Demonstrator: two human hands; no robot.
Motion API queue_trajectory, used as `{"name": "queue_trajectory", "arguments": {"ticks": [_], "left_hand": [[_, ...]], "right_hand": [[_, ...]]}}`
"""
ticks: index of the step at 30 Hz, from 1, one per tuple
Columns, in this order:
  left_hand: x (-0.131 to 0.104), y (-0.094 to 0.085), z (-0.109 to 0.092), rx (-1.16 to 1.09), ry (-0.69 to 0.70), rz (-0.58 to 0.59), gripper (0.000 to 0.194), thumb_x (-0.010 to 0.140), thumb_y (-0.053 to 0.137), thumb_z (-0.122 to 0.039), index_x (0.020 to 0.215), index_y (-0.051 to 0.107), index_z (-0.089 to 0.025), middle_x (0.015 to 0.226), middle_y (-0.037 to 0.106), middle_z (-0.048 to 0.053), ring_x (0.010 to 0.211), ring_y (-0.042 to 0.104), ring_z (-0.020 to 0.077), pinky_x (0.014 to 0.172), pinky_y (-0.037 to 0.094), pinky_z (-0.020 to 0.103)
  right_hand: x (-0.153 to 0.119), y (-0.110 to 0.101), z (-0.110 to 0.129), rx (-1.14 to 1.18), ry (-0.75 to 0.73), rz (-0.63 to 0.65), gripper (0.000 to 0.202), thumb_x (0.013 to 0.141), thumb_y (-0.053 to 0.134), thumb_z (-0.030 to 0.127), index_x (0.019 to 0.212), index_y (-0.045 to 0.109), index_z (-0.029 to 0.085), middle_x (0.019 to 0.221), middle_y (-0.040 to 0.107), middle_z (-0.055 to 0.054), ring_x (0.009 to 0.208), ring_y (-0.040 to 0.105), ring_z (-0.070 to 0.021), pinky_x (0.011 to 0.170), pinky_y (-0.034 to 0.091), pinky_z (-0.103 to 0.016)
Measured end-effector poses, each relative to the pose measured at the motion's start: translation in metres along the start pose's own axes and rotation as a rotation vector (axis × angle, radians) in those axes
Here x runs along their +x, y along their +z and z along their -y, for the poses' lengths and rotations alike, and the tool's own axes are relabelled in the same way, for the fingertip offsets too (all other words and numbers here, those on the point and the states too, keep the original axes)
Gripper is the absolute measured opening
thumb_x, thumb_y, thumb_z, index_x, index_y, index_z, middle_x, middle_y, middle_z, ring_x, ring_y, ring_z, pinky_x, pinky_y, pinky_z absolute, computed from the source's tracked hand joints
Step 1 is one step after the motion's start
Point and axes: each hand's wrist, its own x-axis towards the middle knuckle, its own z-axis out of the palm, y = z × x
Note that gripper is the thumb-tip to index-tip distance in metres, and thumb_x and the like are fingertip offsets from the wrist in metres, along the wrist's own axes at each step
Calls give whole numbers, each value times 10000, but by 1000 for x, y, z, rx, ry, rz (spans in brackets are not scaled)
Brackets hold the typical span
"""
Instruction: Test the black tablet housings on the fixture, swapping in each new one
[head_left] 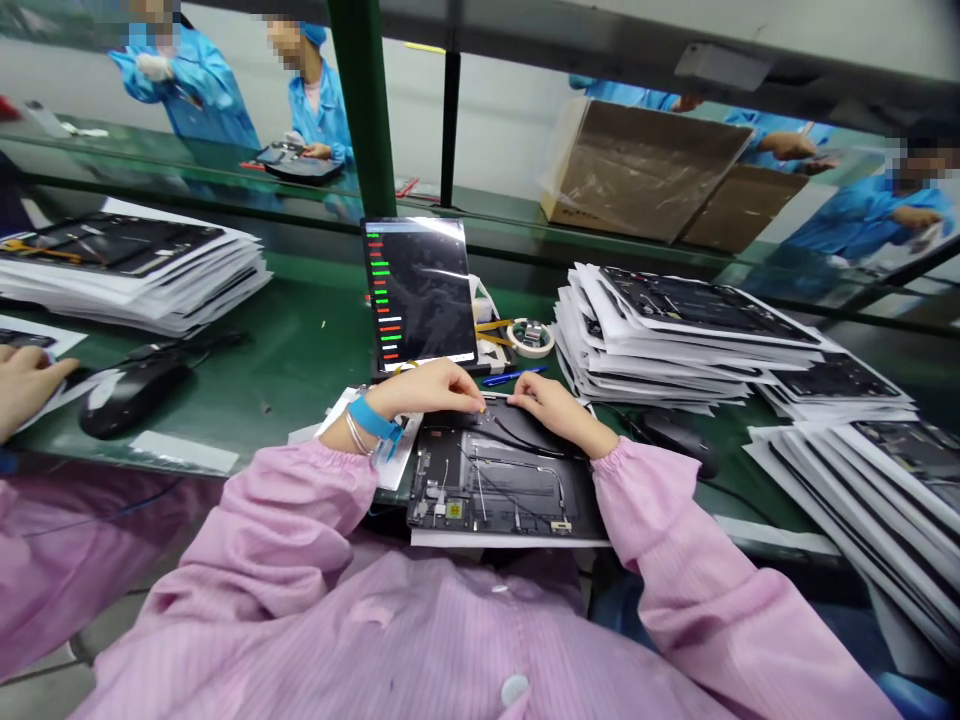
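Note:
An opened tablet housing [525, 490] with thin wires and small boards inside lies on a white sheet at the table's front edge. My left hand [439, 388], wearing a blue wrist strap [373, 420], has its fingertips pinched at the far edge of the housing, on something too small to name. Across from it, my right hand [553, 408] keeps thumb and fingers together at the same edge; what lies between them is hidden. A black cable [517, 438] runs just below both hands. Behind them stands a tablet screen [420, 295] showing coloured lines of text.
Stacks of housings layered with white sheets stand at the left [202, 290] and right [645, 360]. Tape [531, 338] and a blue pen [514, 376] lie behind my hands. Computer mice [135, 395] sit either side. A neighbour's hand [30, 385] is far left; co-workers in blue stand opposite.

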Motion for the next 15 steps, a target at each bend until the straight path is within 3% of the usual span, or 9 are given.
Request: {"name": "queue_trajectory", "arguments": {"ticks": [4, 15], "left_hand": [[2, 8, -5, 7, -83, 103, 268, 759, 636, -335, 851, 756, -113, 618, 669, 27, 516, 534, 111, 510, 408, 208], [2, 10, -1, 110, -32, 138, 271, 746, 597, -254, 906, 776, -129, 773, 734, 53, 627, 607, 136, 567, 430, 198]], "right_hand": [[-1, 2, 0, 13, 15, -1, 175, 863, 612, 324, 777, 530, 195, 700, 582, 30, 638, 517, -134, 610, 347, -236], [-4, 6, -1, 18, 49, -30, 164, 860, 625, 315, 786, 532, 202, 706, 590, 28, 658, 537, -141, 614, 336, -237]]}}
